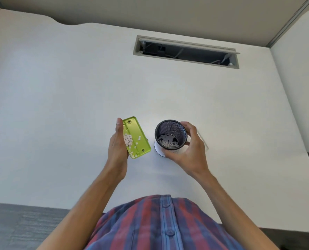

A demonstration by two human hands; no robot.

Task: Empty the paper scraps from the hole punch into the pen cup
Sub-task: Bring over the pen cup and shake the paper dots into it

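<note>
Looking from the head camera, the left hand holds the green hole punch tray with its open side up, and white paper scraps lie in it. The right hand grips the black mesh pen cup just beside it, above the white desk. Many scraps are already in the cup (I judge about half), so the rest must be tipped in.

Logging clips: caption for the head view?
Left hand holds scrap-strewn green hole punch; right hand grips pen cup.
</note>
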